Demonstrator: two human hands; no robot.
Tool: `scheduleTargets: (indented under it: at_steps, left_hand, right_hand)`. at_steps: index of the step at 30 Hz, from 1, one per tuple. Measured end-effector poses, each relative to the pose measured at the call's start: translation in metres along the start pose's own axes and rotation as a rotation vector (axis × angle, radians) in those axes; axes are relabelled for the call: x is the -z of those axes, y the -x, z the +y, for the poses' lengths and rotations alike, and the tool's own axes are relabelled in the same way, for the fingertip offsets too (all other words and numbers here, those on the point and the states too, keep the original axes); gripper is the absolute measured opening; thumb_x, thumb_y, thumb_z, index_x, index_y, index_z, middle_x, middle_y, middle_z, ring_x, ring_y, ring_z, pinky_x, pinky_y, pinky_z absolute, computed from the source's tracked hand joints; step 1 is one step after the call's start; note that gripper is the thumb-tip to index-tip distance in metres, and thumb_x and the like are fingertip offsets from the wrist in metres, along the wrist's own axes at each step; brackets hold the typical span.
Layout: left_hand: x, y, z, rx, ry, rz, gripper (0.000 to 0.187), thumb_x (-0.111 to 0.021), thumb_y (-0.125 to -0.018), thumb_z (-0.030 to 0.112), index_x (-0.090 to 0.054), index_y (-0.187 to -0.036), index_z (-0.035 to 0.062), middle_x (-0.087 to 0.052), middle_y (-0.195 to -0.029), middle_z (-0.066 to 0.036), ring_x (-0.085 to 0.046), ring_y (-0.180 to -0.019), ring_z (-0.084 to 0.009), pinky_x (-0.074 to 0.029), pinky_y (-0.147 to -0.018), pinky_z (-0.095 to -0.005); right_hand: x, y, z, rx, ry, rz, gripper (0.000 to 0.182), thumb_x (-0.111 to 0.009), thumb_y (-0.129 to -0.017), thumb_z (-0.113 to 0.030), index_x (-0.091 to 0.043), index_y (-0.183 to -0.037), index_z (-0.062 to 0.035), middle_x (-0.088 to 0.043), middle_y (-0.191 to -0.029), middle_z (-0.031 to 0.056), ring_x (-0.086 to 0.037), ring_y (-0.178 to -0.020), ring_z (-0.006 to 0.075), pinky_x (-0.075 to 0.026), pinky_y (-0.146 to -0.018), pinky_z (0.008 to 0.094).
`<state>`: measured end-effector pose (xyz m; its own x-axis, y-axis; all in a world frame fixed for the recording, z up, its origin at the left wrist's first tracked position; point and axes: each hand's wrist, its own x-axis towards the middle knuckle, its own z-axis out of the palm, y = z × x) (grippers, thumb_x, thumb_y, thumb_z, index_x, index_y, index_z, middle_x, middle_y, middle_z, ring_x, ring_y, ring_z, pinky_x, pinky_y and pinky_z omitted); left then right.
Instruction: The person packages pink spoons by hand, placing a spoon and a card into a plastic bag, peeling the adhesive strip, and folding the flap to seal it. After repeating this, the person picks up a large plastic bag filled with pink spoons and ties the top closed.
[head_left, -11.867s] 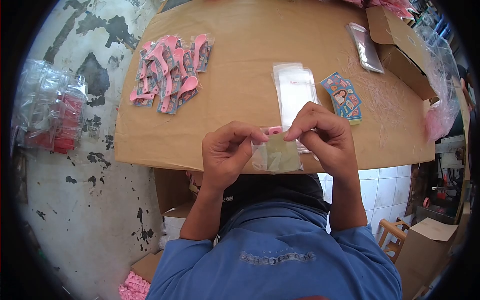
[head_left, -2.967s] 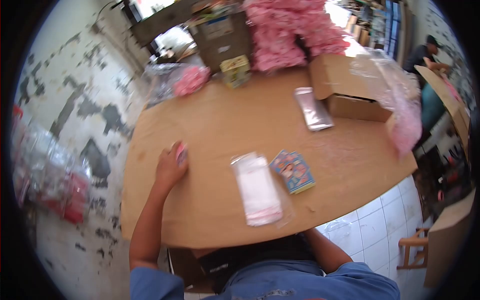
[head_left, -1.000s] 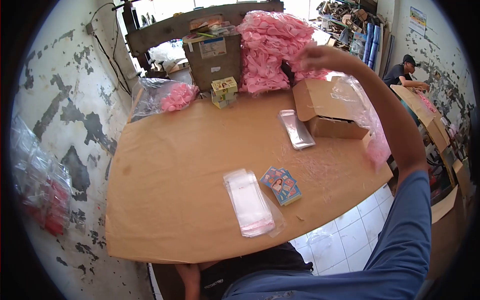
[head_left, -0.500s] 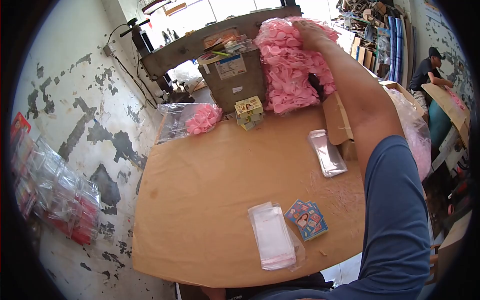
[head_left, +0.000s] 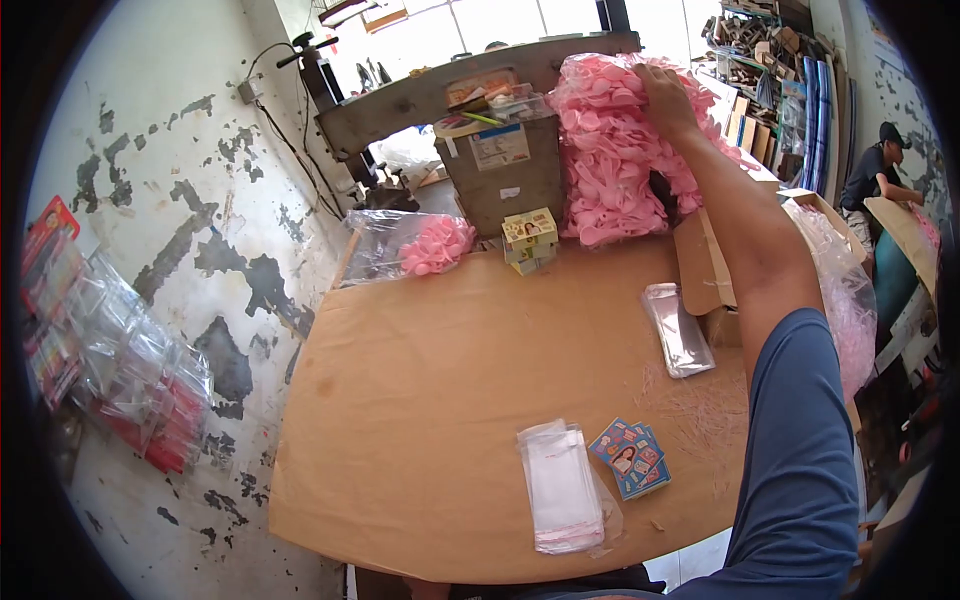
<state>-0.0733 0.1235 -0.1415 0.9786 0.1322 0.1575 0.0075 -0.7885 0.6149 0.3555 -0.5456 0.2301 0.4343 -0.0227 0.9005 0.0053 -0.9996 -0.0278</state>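
My right hand [head_left: 665, 100] reaches to the top of a tall heap of pink plastic pieces [head_left: 610, 150] at the back of the table. Its fingers curl down onto the pieces; what they grip, if anything, is too small to name. Near the front edge lie a stack of clear plastic sleeves [head_left: 562, 490] and, touching its right side, blue printed cards [head_left: 632, 460]. Another bundle of clear sleeves [head_left: 678, 330] rests farther right. Of my left hand, only a bit of skin at the table's bottom edge shows, with no fingers visible.
A grey box [head_left: 505, 180] stands left of the heap, with small yellow boxes [head_left: 530, 238] before it. A clear bag of pink pieces [head_left: 435, 245] lies farther left. Cardboard boxes [head_left: 700, 262] stand at the right. Another person [head_left: 875, 175] sits at the far right.
The view has shifted, so the table and its items appear lower and farther right. My right hand stays at the heap's top, its fingers now more curled into the pink pieces.
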Motion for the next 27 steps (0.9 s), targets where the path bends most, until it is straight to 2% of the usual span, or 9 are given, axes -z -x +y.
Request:
scheduleTargets:
  at_steps: [5, 11, 14, 18, 19, 21, 22, 25, 27]
  left_hand:
    - [0.004, -0.001, -0.001, -0.016, 0.003, -0.004, 0.078, -0.075, -0.095, 0.034, -0.041, -0.154, -0.0015, -0.049, -0.149, -0.031, -0.052, -0.138, -0.0458, -0.044, -0.111, -0.0539]
    - [0.008, -0.002, -0.006, -0.035, 0.014, -0.019, 0.080, -0.076, -0.094, 0.034, -0.039, -0.156, -0.0008, -0.050, -0.149, -0.032, -0.054, -0.137, -0.0454, -0.045, -0.111, -0.0534]
    - [0.009, 0.002, -0.011, -0.043, 0.021, -0.029, 0.082, -0.077, -0.094, 0.035, -0.038, -0.157, -0.0005, -0.050, -0.148, -0.032, -0.054, -0.136, -0.0452, -0.046, -0.110, -0.0532]
    - [0.019, 0.010, -0.017, -0.061, 0.020, -0.081, 0.083, -0.077, -0.094, 0.035, -0.037, -0.158, -0.0001, -0.050, -0.148, -0.032, -0.055, -0.135, -0.0450, -0.047, -0.109, -0.0529]
    - [0.028, 0.012, -0.018, -0.069, 0.014, -0.131, 0.084, -0.078, -0.094, 0.035, -0.037, -0.158, 0.0000, -0.050, -0.148, -0.032, -0.056, -0.135, -0.0449, -0.047, -0.109, -0.0529]
    - [0.062, 0.012, -0.006, -0.045, -0.021, -0.328, 0.085, -0.078, -0.094, 0.036, -0.036, -0.158, 0.0002, -0.050, -0.148, -0.032, -0.056, -0.135, -0.0448, -0.047, -0.109, -0.0527]
    - [0.094, 0.006, 0.018, 0.027, -0.047, -0.551, 0.085, -0.078, -0.095, 0.035, -0.036, -0.159, 0.0000, -0.055, -0.145, -0.029, -0.060, -0.132, -0.0404, -0.049, -0.109, -0.0484]
    - [0.171, -0.006, 0.054, 0.155, -0.024, -1.103, 0.076, -0.075, -0.098, 0.031, -0.040, -0.158, -0.0016, -0.064, -0.141, -0.021, -0.064, -0.129, -0.0303, -0.050, -0.110, -0.0417]
    - [0.203, -0.005, 0.045, 0.057, 0.258, -1.220, 0.067, -0.071, -0.103, 0.026, -0.042, -0.159, 0.0015, -0.070, -0.132, -0.018, -0.070, -0.120, -0.0220, -0.054, -0.105, -0.0367]
  right_hand:
    - [0.024, -0.014, -0.007, 0.093, -0.014, 0.143, 0.061, -0.083, -0.079, -0.003, -0.059, -0.134, -0.0095, -0.063, -0.134, 0.0145, -0.058, -0.126, 0.0393, -0.051, -0.107, 0.0473]
    - [0.099, -0.025, -0.046, 0.295, -0.013, 0.346, 0.060, -0.080, -0.081, 0.001, -0.059, -0.137, -0.0079, -0.064, -0.132, 0.0150, -0.059, -0.126, 0.0395, -0.052, -0.104, 0.0466]
    - [0.127, -0.030, -0.071, 0.244, -0.192, 0.381, 0.057, -0.081, -0.083, -0.002, -0.060, -0.136, -0.0066, -0.065, -0.129, 0.0156, -0.061, -0.122, 0.0391, -0.053, -0.102, 0.0463]
    - [0.162, -0.024, -0.121, 0.083, -0.562, 0.313, 0.053, -0.086, -0.085, -0.014, -0.063, -0.133, -0.0086, -0.073, -0.116, 0.0112, -0.071, -0.108, 0.0292, -0.056, -0.094, 0.0382]
    - [0.168, -0.021, -0.132, -0.046, -0.721, 0.208, 0.050, -0.087, -0.087, -0.016, -0.065, -0.130, -0.0063, -0.075, -0.114, 0.0086, -0.071, -0.104, 0.0215, -0.056, -0.093, 0.0346]
    - [0.177, -0.014, -0.165, -0.099, -0.887, 0.132, 0.048, -0.086, -0.088, -0.016, -0.065, -0.129, -0.0030, -0.075, -0.117, 0.0081, -0.071, -0.106, 0.0184, -0.056, -0.095, 0.0341]
    - [0.175, -0.007, -0.176, -0.129, -0.971, 0.089, 0.047, -0.086, -0.088, -0.015, -0.065, -0.129, -0.0013, -0.075, -0.118, 0.0079, -0.070, -0.106, 0.0169, -0.056, -0.096, 0.0339]
    - [0.163, 0.022, -0.216, -0.125, -1.289, -0.059, 0.047, -0.085, -0.088, -0.014, -0.065, -0.128, 0.0017, -0.073, -0.119, 0.0092, -0.070, -0.107, 0.0174, -0.057, -0.095, 0.0344]
    - [0.165, 0.049, -0.255, -0.166, -1.518, -0.178, 0.049, -0.084, -0.087, -0.008, -0.064, -0.131, 0.0008, -0.073, -0.121, 0.0086, -0.069, -0.109, 0.0172, -0.057, -0.098, 0.0344]
